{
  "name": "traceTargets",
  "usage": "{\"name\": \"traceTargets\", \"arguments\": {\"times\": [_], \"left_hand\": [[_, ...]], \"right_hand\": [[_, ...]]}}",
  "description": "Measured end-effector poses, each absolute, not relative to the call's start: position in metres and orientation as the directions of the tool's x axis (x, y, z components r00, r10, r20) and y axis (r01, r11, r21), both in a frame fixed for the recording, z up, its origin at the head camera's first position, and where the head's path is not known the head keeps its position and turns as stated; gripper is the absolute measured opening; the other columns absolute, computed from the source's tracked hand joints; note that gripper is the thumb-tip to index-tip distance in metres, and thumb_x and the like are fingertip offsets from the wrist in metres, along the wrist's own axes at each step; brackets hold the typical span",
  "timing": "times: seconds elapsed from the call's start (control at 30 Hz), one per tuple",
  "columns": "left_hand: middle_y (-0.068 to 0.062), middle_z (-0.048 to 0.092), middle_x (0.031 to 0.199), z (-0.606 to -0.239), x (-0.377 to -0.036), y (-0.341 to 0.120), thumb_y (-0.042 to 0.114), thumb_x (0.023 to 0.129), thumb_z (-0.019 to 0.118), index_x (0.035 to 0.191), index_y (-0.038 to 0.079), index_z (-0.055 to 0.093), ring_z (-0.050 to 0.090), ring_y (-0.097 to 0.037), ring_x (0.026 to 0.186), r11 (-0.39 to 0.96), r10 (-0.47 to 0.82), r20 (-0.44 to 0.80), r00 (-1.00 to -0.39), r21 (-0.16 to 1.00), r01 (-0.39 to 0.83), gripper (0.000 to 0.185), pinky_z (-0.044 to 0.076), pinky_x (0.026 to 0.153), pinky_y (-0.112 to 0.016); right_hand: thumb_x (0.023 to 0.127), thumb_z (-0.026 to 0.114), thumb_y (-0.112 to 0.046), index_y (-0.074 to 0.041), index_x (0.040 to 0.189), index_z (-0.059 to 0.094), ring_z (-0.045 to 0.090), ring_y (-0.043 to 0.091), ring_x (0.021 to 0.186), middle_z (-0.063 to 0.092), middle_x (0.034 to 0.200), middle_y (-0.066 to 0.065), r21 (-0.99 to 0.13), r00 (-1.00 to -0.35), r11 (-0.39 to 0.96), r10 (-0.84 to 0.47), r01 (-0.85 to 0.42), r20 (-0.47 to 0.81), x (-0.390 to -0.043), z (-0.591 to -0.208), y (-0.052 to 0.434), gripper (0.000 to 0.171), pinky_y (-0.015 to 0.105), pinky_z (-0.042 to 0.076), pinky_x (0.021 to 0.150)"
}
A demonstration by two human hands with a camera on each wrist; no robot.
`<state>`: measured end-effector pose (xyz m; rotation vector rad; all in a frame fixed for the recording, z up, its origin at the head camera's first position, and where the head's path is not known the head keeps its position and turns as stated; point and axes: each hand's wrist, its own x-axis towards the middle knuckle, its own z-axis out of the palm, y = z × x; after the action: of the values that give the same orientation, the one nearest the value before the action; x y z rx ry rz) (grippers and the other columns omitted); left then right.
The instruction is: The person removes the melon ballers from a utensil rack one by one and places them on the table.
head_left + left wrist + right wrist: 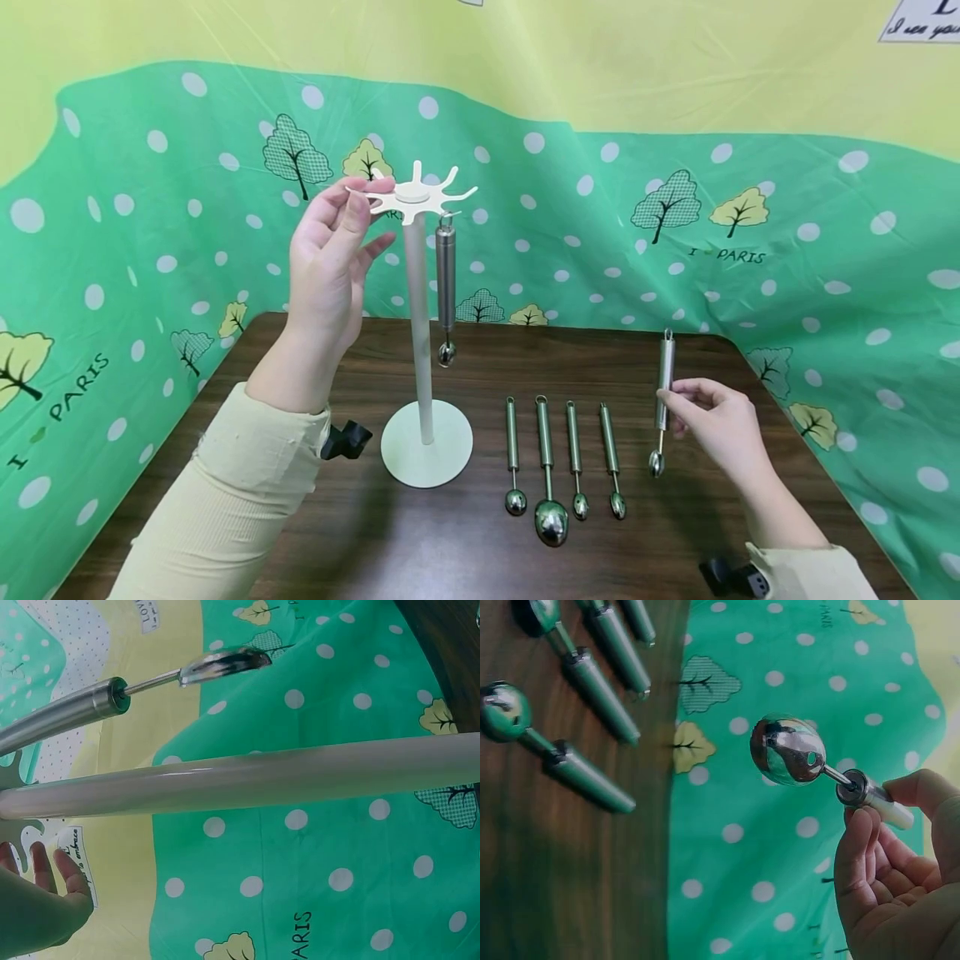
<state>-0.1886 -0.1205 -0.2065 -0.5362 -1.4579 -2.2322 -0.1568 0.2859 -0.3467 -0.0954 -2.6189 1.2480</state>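
Observation:
A white utensil stand (417,333) with a ring of hooks on top stands upright on a round base. My left hand (327,271) pinches one of its hooks at the left between thumb and fingers; the left wrist view shows only part of this hand (45,911), below the pole (300,776). From a right-hand hook hangs a steel melon baller (446,279), clear of the table. My right hand (720,425) holds another melon baller (666,379) by its handle, above the table's right side. In the right wrist view its shiny bowl (787,750) has a small hole.
Several steel scoops lie in a row on the dark wooden table (337,533), bowls towards me, among them a larger scoop (551,521). They lie between the stand and my right hand. A green and yellow patterned cloth (570,208) hangs behind the table.

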Motion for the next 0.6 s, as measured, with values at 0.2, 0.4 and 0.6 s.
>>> {"name": "traceTargets", "arguments": {"times": [0.2,0.4,0.6], "left_hand": [[0.003,0.068,0.115,-0.207,-0.188,-0.12,0.02,0.102,0.054,0.114,0.015,0.053,0.058,-0.018,0.111,-0.354,-0.128,0.536,-0.835,0.762,0.543,0.013,0.043,0.093,-0.035],[0.002,0.067,0.117,-0.208,-0.188,-0.12,0.02,0.102,0.052,0.115,0.014,0.052,0.058,-0.02,0.113,-0.343,-0.124,0.542,-0.831,0.763,0.548,0.015,0.043,0.093,-0.036],[0.003,0.067,0.117,-0.207,-0.188,-0.12,0.019,0.102,0.052,0.115,0.014,0.052,0.059,-0.02,0.114,-0.334,-0.118,0.541,-0.833,0.768,0.546,0.014,0.042,0.094,-0.036]], "right_hand": [[0.096,0.064,-0.023,0.009,0.111,0.063,0.062,0.008,0.056,0.067,0.072,-0.001,-0.765,-0.981,0.643,0.163,0.028,0.102,-0.154,-0.363,0.29,0.036,0.027,0.055,0.054],[0.095,0.065,-0.026,0.009,0.113,0.063,0.062,0.009,0.058,0.066,0.074,0.001,-0.754,-0.985,0.651,0.169,0.088,0.031,-0.153,-0.377,0.296,0.039,0.03,0.057,0.056],[0.094,0.066,-0.027,0.01,0.113,0.062,0.063,0.01,0.058,0.068,0.074,0.001,-0.757,-0.986,0.639,0.161,0.135,-0.04,-0.153,-0.39,0.299,0.042,0.031,0.057,0.058]]}}
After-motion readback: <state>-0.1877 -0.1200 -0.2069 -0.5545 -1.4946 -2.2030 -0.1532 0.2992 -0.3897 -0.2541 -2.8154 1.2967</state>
